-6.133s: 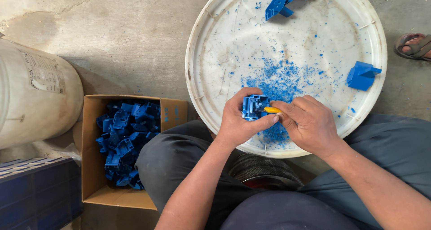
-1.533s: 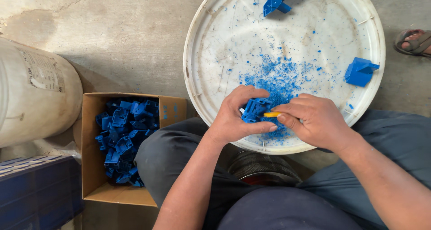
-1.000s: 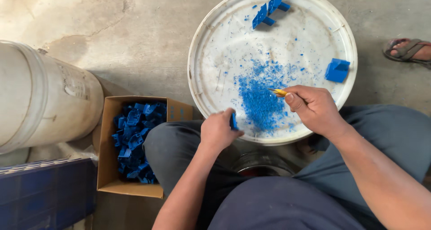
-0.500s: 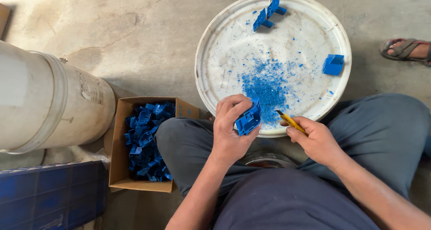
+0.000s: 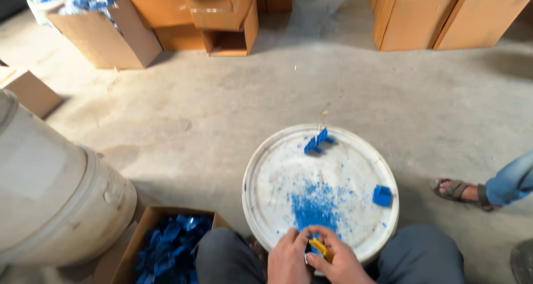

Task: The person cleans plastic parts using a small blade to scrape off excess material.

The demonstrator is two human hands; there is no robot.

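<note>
**Hands meeting at the near rim of a white lid**

Left hand [image 5: 288, 259] and right hand [image 5: 338, 262] close together around a yellow tool [image 5: 321, 248] and a small blue part [image 5: 314, 243]. Beyond lie blue shavings [image 5: 313, 206] on the white lid [image 5: 277, 173]; cardboard boxes [image 5: 222, 18] stand farthest.

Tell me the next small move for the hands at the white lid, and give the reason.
Probably draw the yellow tool along the blue piece's edge over the white lid. The left hand and right hand meet at the near rim, just short of the blue shavings on it; the piece itself is mostly hidden.
</note>
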